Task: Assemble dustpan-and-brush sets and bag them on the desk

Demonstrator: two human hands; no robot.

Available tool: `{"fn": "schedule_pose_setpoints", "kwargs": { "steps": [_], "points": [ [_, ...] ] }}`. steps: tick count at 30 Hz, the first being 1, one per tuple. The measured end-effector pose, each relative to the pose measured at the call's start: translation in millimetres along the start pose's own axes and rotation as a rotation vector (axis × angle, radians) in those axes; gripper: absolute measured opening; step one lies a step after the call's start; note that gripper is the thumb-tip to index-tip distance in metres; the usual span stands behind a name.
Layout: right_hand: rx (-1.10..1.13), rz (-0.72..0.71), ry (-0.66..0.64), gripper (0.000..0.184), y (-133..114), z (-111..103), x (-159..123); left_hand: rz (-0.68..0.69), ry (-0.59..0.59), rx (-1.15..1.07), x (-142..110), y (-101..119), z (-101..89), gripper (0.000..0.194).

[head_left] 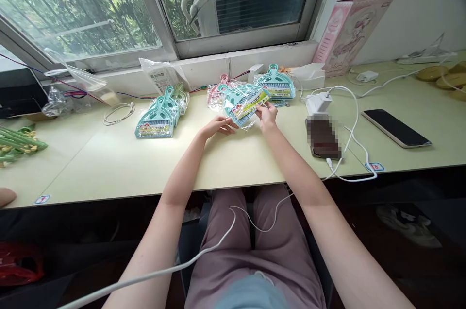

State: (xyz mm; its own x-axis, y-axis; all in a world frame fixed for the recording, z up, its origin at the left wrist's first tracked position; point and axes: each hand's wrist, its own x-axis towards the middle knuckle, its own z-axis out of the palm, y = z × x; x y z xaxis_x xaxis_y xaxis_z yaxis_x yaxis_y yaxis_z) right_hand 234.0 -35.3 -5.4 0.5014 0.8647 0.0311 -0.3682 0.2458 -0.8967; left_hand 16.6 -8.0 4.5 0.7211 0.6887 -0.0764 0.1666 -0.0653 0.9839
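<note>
A teal mini dustpan and brush set [246,104] in a clear wrapper is tilted above the table. My right hand [267,114] pinches its right edge beside the yellow label. My left hand [217,127] is at its lower left corner, fingers stretched out; whether they touch the wrapper I cannot tell. Just behind lies a pink wrapped set [217,93], partly covered. To the left, several teal sets [156,117] lie overlapping, with an olive-green one [180,96] behind them. Another teal set [275,84] lies farther back on the right.
On the right lie a phone with a cable [323,139], a white charger [318,103] and a black phone [396,128]. A pink box [353,32] stands by the wall. Left are a coiled cable [119,113] and green stems [22,144]. A white cable [204,251] crosses my lap.
</note>
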Motion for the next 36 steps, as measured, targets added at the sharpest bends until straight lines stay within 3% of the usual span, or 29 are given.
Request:
{"fn": "schedule_pose_setpoints", "kwargs": {
  "steps": [5,9,13,17,19,20,22,25,27,28,30,32,36],
  "points": [
    [-0.004,0.038,-0.015,0.038,3,-4,8,0.032,0.025,0.031,5,-11,-9.8,0.046],
    [0.011,0.080,-0.032,0.033,1,-8,13,0.052,0.173,0.002,5,-17,-20.1,0.043],
    [0.020,0.155,-0.074,0.030,-3,-13,18,0.087,0.427,-0.056,2,-24,-41.0,0.037],
    [0.089,0.203,-0.073,0.032,-7,-17,20,0.090,0.814,-0.165,-5,-32,-71.7,0.031],
    [0.121,0.189,-0.076,0.034,-7,-18,20,0.074,0.968,-0.249,-10,-33,-85.1,0.036],
    [0.136,0.178,-0.082,0.035,-7,-18,20,0.066,0.990,-0.293,-13,-33,-89.7,0.044],
    [0.167,0.155,-0.097,0.035,-6,-16,20,0.047,0.873,-0.343,-16,-30,-91.8,0.066],
    [0.205,0.131,-0.120,0.031,-2,-12,18,-0.027,0.411,-0.313,-12,-24,-73.2,0.092],
    [0.206,0.131,-0.131,0.027,0,-9,16,-0.089,0.153,-0.287,-3,-20,-49.8,0.092],
    [0.199,0.136,-0.144,0.025,1,-7,14,-0.095,0.092,-0.285,3,-19,-37.4,0.086],
    [0.181,0.153,-0.184,0.023,2,-5,11,-0.054,0.125,-0.287,13,-18,-16.3,0.068],
    [0.163,0.176,-0.239,0.022,0,-2,8,-0.021,0.268,-0.305,19,-20,-5.3,0.057],
    [0.095,0.231,-0.320,0.017,-6,2,2,-0.047,0.521,-0.350,23,-27,-13.7,0.041]
  ]
}}
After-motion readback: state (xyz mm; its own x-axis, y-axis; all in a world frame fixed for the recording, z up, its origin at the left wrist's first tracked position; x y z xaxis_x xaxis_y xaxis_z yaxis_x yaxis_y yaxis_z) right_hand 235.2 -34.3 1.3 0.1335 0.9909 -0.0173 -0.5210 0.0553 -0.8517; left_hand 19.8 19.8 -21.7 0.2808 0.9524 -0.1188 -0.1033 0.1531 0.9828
